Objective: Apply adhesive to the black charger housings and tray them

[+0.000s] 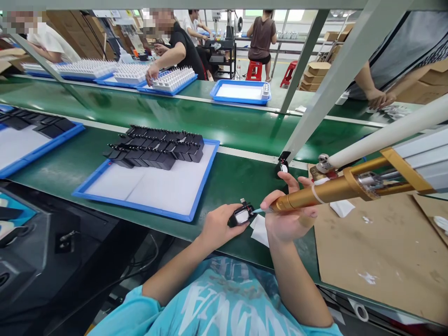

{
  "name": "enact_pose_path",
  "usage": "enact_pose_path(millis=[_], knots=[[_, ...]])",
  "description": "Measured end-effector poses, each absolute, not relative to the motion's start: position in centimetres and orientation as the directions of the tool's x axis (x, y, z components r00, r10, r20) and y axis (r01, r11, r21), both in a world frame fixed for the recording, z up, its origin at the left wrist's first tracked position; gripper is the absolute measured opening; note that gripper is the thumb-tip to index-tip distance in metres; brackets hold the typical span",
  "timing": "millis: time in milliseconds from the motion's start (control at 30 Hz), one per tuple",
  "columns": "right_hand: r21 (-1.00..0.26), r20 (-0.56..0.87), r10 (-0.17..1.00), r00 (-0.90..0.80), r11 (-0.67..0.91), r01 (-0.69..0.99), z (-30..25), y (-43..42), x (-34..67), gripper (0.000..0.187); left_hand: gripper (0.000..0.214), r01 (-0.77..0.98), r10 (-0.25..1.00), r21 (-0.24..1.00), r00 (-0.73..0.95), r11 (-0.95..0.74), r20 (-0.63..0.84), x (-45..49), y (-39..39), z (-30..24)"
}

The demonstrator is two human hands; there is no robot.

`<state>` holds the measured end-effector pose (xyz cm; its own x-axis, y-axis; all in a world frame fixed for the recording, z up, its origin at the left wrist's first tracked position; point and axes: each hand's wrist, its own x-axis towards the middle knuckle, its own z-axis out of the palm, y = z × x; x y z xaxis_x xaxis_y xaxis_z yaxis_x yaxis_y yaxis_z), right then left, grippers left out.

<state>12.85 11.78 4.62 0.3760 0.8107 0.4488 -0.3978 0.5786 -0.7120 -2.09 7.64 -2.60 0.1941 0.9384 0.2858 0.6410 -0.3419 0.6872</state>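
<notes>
My left hand (217,227) is closed around a small black part (241,216) with a white face, held just above the green bench's near edge. My right hand (290,215) grips the gold barrel of a dispensing tool (325,191), whose fine tip touches the part's right side. A white hose (388,135) runs from the tool up to the right. A small white paper (259,229) lies under the hands.
A blue tray (196,200) with white liner holds several rows of black parts (154,147). Another blue tray (45,144) sits left. A cardboard sheet (378,252) covers the bench right. A slanted metal post (315,105) stands ahead. Other people work across the belt.
</notes>
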Motion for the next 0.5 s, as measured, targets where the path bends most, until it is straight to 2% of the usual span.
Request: enact_pose_path(millis=[167, 333, 500], knots=[[-0.717, 0.428, 0.804, 0.413, 0.58, -0.387, 4.6, 11.7, 12.6, 0.042, 0.037, 0.636, 0.945, 0.7, 0.183, -0.324, 0.27, -1.8, 7.8, -3.1], [-0.686, 0.447, 0.822, 0.354, 0.568, -0.454, 4.9, 11.5, 12.0, 0.039, 0.036, 0.628, 0.959, 0.726, 0.146, -0.28, 0.243, -0.8, 7.9, -3.3], [-0.685, 0.422, 0.858, 0.292, 0.513, -0.517, 5.2, 11.4, 11.5, 0.044, 0.035, 0.569, 0.934, 0.743, 0.157, -0.352, 0.322, 0.1, 8.2, -3.0]])
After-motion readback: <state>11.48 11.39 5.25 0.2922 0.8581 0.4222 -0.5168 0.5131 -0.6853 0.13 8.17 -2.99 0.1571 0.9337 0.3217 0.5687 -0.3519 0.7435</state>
